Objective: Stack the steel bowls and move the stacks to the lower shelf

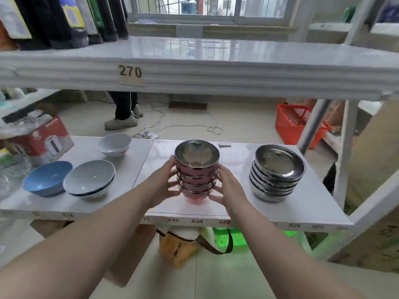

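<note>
A stack of several small steel bowls point(196, 169) stands at the middle front of the white lower shelf point(237, 208), its sides reflecting pink. My left hand point(166, 184) grips the stack's left side and my right hand point(226, 186) grips its right side, fingers wrapped around the lower bowls. A second, wider stack of several steel bowls point(276, 173) rests on the same shelf to the right, untouched. The upper shelf point(216, 67), marked 270, is bare across its middle and right.
Left on the lower shelf sit a blue bowl point(46, 179), a grey bowl stack point(90, 179), a white bowl point(114, 144) and a red appliance box point(43, 139). A red basket point(295, 124) and a person's legs point(125, 111) are behind. A shelf post point(347, 147) stands right.
</note>
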